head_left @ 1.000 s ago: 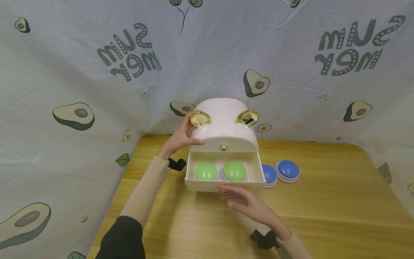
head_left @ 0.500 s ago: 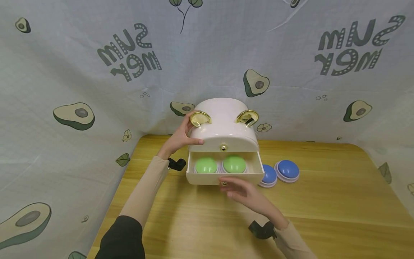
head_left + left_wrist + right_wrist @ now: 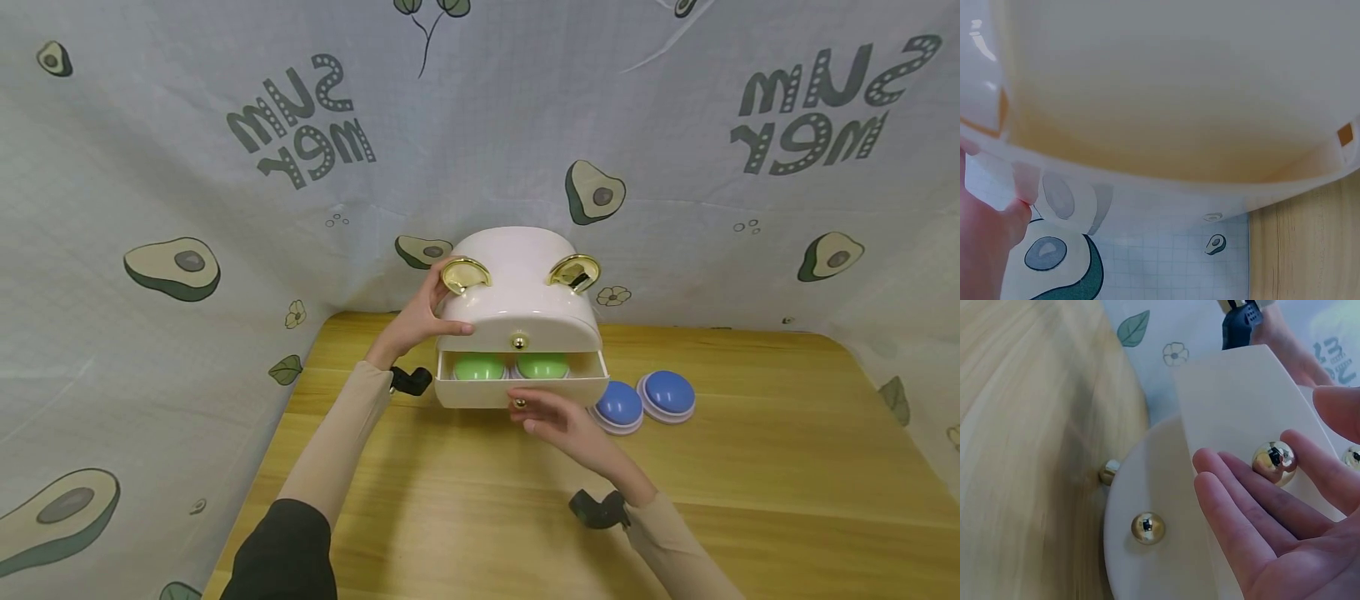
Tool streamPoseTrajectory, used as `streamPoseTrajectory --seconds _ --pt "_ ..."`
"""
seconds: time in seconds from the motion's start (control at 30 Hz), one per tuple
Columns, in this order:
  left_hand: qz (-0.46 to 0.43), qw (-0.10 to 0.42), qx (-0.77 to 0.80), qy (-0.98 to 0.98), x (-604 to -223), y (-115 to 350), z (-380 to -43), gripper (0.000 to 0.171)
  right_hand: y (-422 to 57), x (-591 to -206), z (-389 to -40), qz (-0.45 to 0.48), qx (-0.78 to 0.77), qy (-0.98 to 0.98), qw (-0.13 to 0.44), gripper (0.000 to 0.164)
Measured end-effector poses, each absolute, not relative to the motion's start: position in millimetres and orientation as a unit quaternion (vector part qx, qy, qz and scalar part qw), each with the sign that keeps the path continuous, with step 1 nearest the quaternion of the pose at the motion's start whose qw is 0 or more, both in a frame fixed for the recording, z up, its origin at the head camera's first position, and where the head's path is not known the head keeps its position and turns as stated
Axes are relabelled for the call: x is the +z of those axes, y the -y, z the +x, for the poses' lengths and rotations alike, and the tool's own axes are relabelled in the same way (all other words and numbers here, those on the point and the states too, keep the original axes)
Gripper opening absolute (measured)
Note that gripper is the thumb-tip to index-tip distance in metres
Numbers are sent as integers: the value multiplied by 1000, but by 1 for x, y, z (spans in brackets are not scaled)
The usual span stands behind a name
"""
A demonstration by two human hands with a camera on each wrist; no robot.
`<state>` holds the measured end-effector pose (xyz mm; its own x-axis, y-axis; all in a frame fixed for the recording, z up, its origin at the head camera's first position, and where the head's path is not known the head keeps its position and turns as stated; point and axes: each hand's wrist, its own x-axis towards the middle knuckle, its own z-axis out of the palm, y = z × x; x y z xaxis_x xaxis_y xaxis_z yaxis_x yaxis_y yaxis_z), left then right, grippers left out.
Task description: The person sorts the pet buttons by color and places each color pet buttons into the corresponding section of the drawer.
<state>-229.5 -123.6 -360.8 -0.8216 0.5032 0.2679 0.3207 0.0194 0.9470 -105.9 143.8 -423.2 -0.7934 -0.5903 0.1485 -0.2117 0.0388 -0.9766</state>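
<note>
A white storage box [image 3: 517, 287] with gold ear-shaped trims stands at the table's back. Its middle drawer [image 3: 472, 394] is partly pulled out, with two green dome-shaped push lights [image 3: 480, 367] inside. My left hand [image 3: 414, 327] grips the box's left side, thumb across the front. In the left wrist view the box wall [image 3: 1166, 75] hides most of that hand. My right hand [image 3: 566, 427] touches the drawer front, fingers extended. In the right wrist view the gold knob [image 3: 1274, 462] sits among those fingers, which are not wrapped round it.
Two blue dome-shaped push lights [image 3: 619, 406] lie on the wooden table [image 3: 765, 450], right of the box. Below the pulled-out drawer is another gold knob [image 3: 1147, 528], with a gold foot [image 3: 1109, 472] nearby. An avocado-print cloth [image 3: 480, 150] hangs behind.
The drawer has slid inward, covering more of the green lights, and my right hand has moved forward with it. More of the nearer blue light shows. My left hand stays put.
</note>
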Motion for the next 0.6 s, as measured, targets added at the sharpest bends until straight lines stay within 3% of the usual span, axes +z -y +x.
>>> streamPoseTrajectory --seconds 0.2,0.6 --pt "288 79 637 -711 -345 122 -216 93 -141 -423 -112 -264 -632 -713 150 43" --pt "292 67 635 -711 -367 125 -232 99 -134 -423 -123 -240 -634 -723 134 43"
